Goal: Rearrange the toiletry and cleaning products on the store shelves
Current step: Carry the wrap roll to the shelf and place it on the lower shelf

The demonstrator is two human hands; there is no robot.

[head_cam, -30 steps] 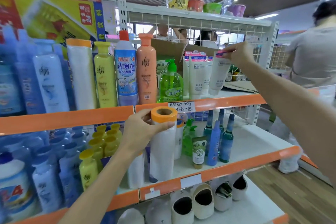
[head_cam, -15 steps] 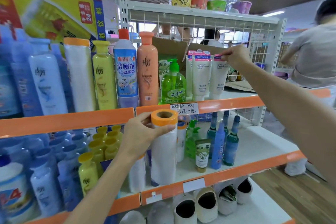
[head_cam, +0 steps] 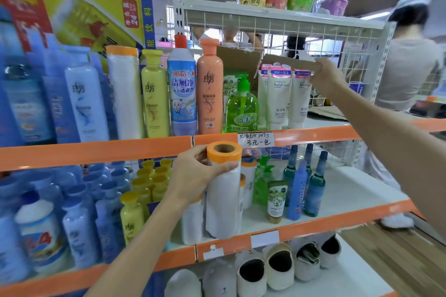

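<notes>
At the centre of the frame, the left hand [head_cam: 195,173] grips the orange-capped top of a white roll [head_cam: 223,196] standing at the front of the middle shelf [head_cam: 337,196]. At upper right, the right hand [head_cam: 324,77] pinches the pink cap of a white facial cleanser tube [head_cam: 299,97], the rightmost of three on the upper shelf [head_cam: 313,134], beside a green pump bottle [head_cam: 242,109].

Bright, even ceiling light; wide-angle bowing at edges, perhaps motion blur on the left.
</notes>
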